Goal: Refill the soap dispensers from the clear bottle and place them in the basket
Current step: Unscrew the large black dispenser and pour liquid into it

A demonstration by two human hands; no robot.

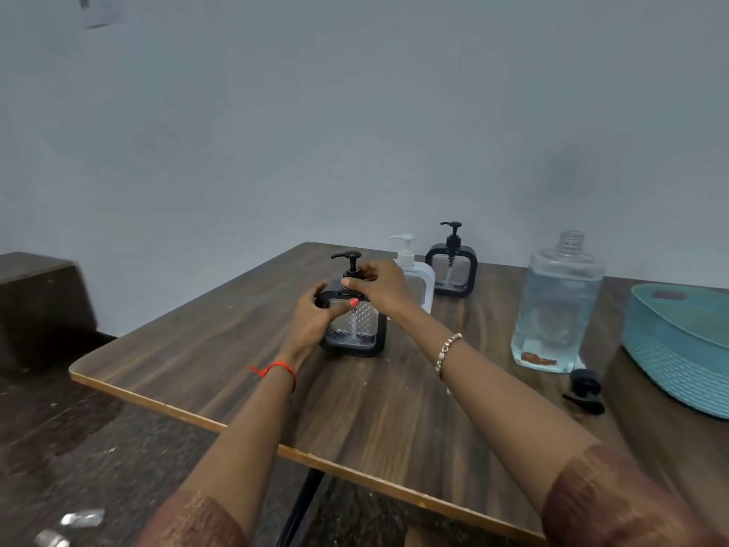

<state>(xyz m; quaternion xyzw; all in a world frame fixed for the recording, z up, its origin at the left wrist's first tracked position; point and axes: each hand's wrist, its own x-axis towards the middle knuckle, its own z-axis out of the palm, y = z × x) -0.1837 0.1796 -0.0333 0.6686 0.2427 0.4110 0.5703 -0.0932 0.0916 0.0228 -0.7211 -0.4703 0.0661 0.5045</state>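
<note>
Black-framed soap dispenser (pixel 357 329): upright on the wooden table (pixel 355 412), left of centre, clear dimpled body, black pump on top.

Left hand (pixel 315 315): grips the dispenser's upper left corner. Fingers are curled round the frame and the thumb lies across the front panel.

Right hand (pixel 380 286): comes in from 4 o'clock. Thumb and fingertips are closed together in a pinch on the pump collar just below the spout.

White dispenser (pixel 416 276): at 1 o'clock from the held one, just behind the right hand, upright, partly hidden by it.

Second black dispenser (pixel 451 270): further out at 2 o'clock, beside the white one, upright near the table's far edge.

Clear bottle (pixel 556 305): at 3 o'clock, well apart, upright, neck uncapped, clear liquid inside.

Black cap piece (pixel 584 388): on the table at 5 o'clock from the bottle's base, near it.

Teal basket (pixel 678 349): beyond the bottle at 3 o'clock, cut off by the frame edge.

Wrists: red thread (pixel 278 371) on the left, beaded bracelet (pixel 447 349) on the right.
</note>
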